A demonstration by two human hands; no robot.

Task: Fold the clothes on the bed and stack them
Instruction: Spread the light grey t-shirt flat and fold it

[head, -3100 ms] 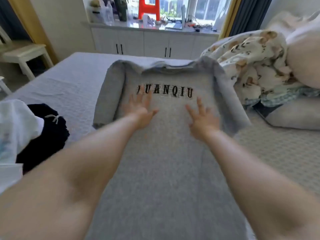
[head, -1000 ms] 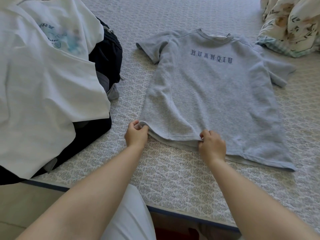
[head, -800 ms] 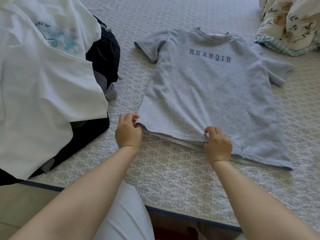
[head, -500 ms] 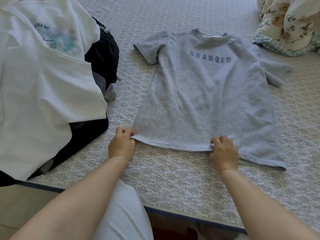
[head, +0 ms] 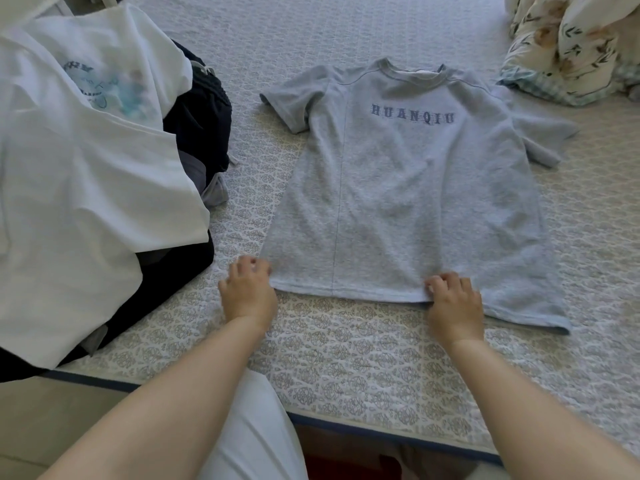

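A grey short-sleeved cotton T-shirt printed "HUANQIU" (head: 408,202) lies face up on the pale quilted patterned bed (head: 346,358), its hem toward the near edge and its collar pointing to the far side. The left hand (head: 247,292) sits at the hem's left corner with its fingers (head: 249,266) curled onto the cloth; whether they actually pinch it cannot be told. The right hand (head: 453,303) rests on the hem right of its middle, fingers (head: 441,282) bent down on the edge, seemingly nipping it.

The step in hand looks like squaring the shirt before the first fold. To do it well, the person should draw the hem taut and straight toward the near edge of the bed, then deal with the hem's right corner, which trails lower than the rest and lies beyond the right hand. The right sleeve is crumpled near the floral-print duvet (head: 571,46) at the far right corner and wants flattening, or the fold will bulge.

A white T-shirt with a blue print (head: 86,168) lies over a dark navy garment (head: 197,116) along the bed's left side, waiting their turn.
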